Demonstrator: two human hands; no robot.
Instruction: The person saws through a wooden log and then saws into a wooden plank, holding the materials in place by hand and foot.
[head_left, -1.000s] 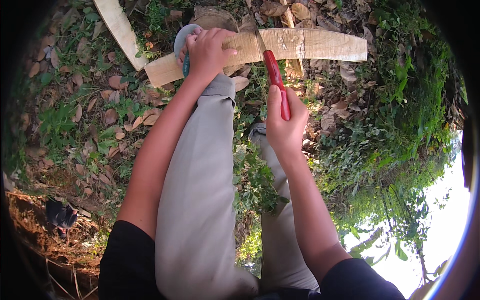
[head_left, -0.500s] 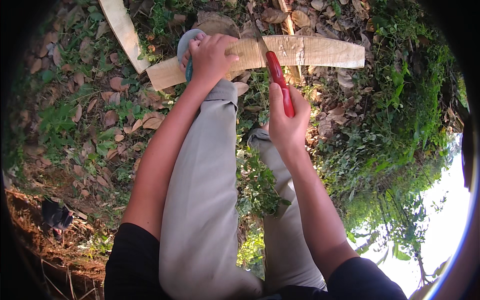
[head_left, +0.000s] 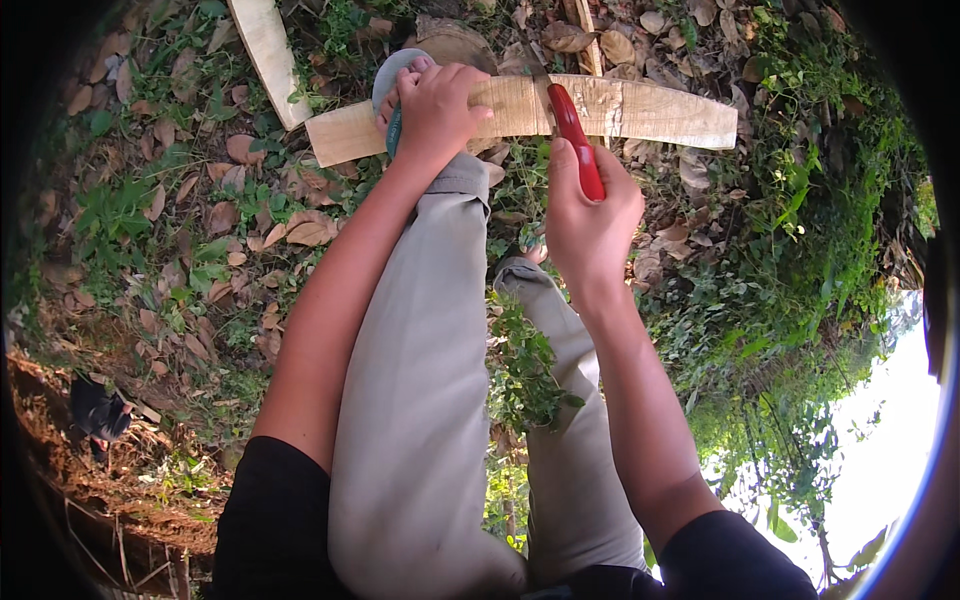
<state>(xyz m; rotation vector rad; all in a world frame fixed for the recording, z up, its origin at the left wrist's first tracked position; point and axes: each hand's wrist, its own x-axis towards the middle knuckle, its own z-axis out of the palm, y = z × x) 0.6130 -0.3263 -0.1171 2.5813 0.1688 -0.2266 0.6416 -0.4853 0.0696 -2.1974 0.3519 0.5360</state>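
A pale wooden plank (head_left: 665,112) lies crosswise in front of me. My left hand (head_left: 437,112) presses down on it left of its middle, with the fingers bent over it. Beside that hand, my foot in a sandal (head_left: 396,78) stands on the plank. My right hand (head_left: 597,220) is closed around the red handle of a hand saw (head_left: 577,140). The saw's narrow blade crosses the plank to the right of my left hand and points away from me. Its far end blends into the leaves, and I cannot make out how deep any cut is.
A round log end (head_left: 455,45) sits beneath the plank's far side. Another pale board (head_left: 267,62) lies at the far left, and a thin wooden strip (head_left: 587,38) runs out beyond the plank. Dry leaves and green plants cover the ground. Dark cloth or gear (head_left: 98,410) shows at the lower left.
My right hand has pushed the saw forward, so its handle now overlaps the plank more. My left hand keeps its place on the plank. The whole view has shifted slightly.
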